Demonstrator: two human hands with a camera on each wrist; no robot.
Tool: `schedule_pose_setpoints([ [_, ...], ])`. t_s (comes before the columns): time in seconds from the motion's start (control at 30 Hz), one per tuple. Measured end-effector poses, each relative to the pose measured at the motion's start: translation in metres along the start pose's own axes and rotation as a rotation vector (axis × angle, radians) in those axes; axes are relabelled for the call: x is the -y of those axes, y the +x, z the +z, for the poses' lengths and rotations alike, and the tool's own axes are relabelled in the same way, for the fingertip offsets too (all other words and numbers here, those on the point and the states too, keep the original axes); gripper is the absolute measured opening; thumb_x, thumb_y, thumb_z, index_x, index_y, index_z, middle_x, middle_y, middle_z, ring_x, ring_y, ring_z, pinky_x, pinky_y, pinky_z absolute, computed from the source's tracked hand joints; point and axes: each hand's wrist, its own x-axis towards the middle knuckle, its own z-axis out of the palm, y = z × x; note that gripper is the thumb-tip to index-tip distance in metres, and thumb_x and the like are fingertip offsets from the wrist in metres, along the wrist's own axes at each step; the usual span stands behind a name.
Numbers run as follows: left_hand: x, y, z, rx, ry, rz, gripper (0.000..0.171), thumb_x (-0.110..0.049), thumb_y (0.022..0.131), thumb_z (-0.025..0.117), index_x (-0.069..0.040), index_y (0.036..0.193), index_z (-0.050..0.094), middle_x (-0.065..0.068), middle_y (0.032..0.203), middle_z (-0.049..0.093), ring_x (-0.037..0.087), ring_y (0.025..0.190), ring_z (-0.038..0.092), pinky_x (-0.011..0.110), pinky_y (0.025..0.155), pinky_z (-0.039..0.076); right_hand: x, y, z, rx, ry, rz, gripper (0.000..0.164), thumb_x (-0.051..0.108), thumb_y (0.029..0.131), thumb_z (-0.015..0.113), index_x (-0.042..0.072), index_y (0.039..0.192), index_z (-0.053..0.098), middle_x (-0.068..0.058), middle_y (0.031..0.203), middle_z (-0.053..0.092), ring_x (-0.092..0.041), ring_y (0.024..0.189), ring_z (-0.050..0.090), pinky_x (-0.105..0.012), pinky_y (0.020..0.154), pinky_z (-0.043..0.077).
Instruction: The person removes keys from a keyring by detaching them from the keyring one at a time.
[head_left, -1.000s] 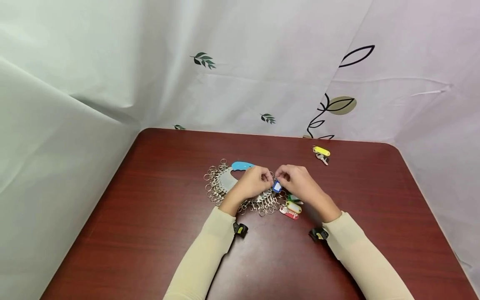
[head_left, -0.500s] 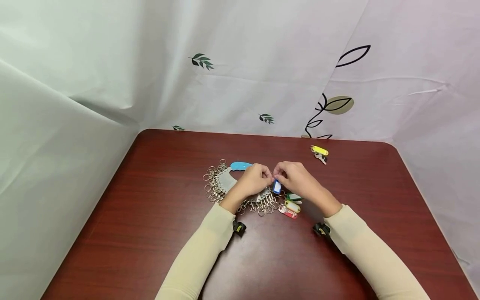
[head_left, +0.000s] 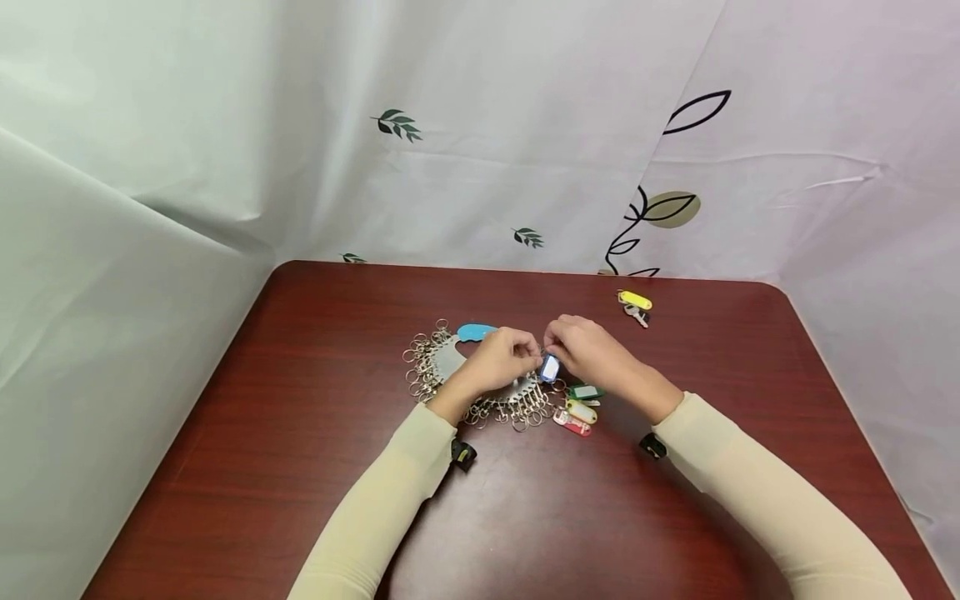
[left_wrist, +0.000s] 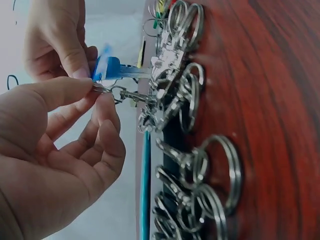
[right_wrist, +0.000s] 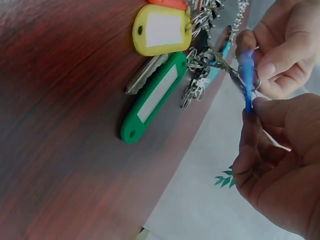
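Above the right side of a metal key-holder plate, my two hands meet fingertip to fingertip. My left hand pinches a split key ring between thumb and index finger; a snap hook links that ring toward the plate. My right hand pinches a blue key tag with a white label, seen nearly edge-on in the right wrist view. Green, yellow and red key tags lie just below the hands, on rings at the plate's edge.
The plate has a light-blue handle and is fringed with several hooks and rings. A yellow tag with a key lies on the dark red table toward the back right. A white patterned curtain hangs behind.
My right forearm has swung outward while its fingers stay at the blue tag. The tag has turned so its white label shows more. The whole head view has shifted slightly.
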Motion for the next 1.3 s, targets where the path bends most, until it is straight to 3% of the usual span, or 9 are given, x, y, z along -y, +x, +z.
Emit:
schedule_pose_setpoints([
  [0.13, 0.0030, 0.0005, -0.0004, -0.010, 0.025, 0.009, 0.010, -0.008, 0.093, 0.071, -0.005, 0.084, 0.072, 0.007, 0.072, 0.067, 0.013, 0.057, 0.059, 0.021, 0.055, 0.048, 0.0004, 0.0003, 0.0008, -0.004, -0.041, -0.033, 0.011, 0.006, 0.098, 0.068, 0.008, 0.089, 0.063, -0.005, 0.090, 0.057, -0.022, 0.084, 0.055, -0.037, 0.075, 0.050],
  [0.3, 0.0020, 0.0040, 0.0023, -0.030, 0.070, -0.020, 0.014, -0.015, 0.094, 0.071, -0.008, 0.082, 0.071, -0.001, 0.071, 0.064, 0.008, 0.059, 0.056, 0.021, 0.060, 0.048, 0.0015, 0.0019, 0.0018, -0.008, 0.007, -0.047, 0.014, -0.001, 0.099, 0.062, 0.008, 0.087, 0.060, -0.003, 0.083, 0.056, -0.016, 0.074, 0.052, -0.032, 0.066, 0.048],
  [0.47, -0.0016, 0.0068, 0.0044, -0.061, 0.099, -0.038, 0.011, -0.010, 0.093, 0.067, -0.007, 0.084, 0.070, 0.000, 0.073, 0.064, 0.008, 0.064, 0.055, 0.020, 0.063, 0.046, 0.0021, 0.0040, 0.0006, -0.020, 0.017, -0.051, 0.015, -0.001, 0.098, 0.062, 0.008, 0.087, 0.060, -0.003, 0.082, 0.057, -0.016, 0.073, 0.053, -0.031, 0.065, 0.048],
  [0.73, -0.0052, 0.0055, 0.0041, -0.055, 0.129, -0.047, 0.014, -0.010, 0.095, 0.068, -0.008, 0.081, 0.068, -0.001, 0.072, 0.063, 0.010, 0.065, 0.055, 0.021, 0.063, 0.046, 0.0012, 0.0061, -0.0048, -0.014, -0.012, -0.106, 0.013, -0.001, 0.095, 0.068, 0.010, 0.089, 0.068, -0.002, 0.082, 0.062, -0.013, 0.071, 0.055, -0.031, 0.064, 0.050],
  [0.93, -0.0047, 0.0016, 0.0041, -0.038, 0.083, -0.053, 0.012, -0.009, 0.097, 0.068, -0.002, 0.088, 0.071, 0.007, 0.075, 0.066, 0.010, 0.058, 0.055, 0.022, 0.060, 0.048, 0.0006, 0.0069, -0.0043, 0.007, -0.064, -0.123, 0.016, -0.005, 0.092, 0.067, 0.011, 0.088, 0.069, -0.002, 0.081, 0.061, -0.013, 0.069, 0.052, -0.028, 0.061, 0.047],
  [1.07, -0.0024, -0.0004, 0.0044, -0.037, 0.031, -0.066, 0.012, -0.008, 0.096, 0.068, 0.001, 0.090, 0.072, 0.015, 0.079, 0.069, 0.012, 0.053, 0.056, 0.023, 0.055, 0.048, -0.0017, 0.0071, -0.0018, 0.003, -0.007, -0.081, 0.014, -0.004, 0.089, 0.070, 0.010, 0.087, 0.069, -0.003, 0.081, 0.064, -0.013, 0.070, 0.056, -0.029, 0.062, 0.050],
  [1.3, -0.0025, 0.0011, 0.0053, -0.052, 0.066, -0.084, 0.016, -0.016, 0.095, 0.071, -0.004, 0.085, 0.075, 0.001, 0.073, 0.068, 0.009, 0.060, 0.056, 0.021, 0.061, 0.048, -0.0034, 0.0063, 0.0006, 0.037, 0.153, 0.069, 0.011, 0.002, 0.092, 0.070, 0.012, 0.086, 0.069, 0.001, 0.078, 0.067, -0.010, 0.071, 0.061, -0.029, 0.066, 0.054],
])
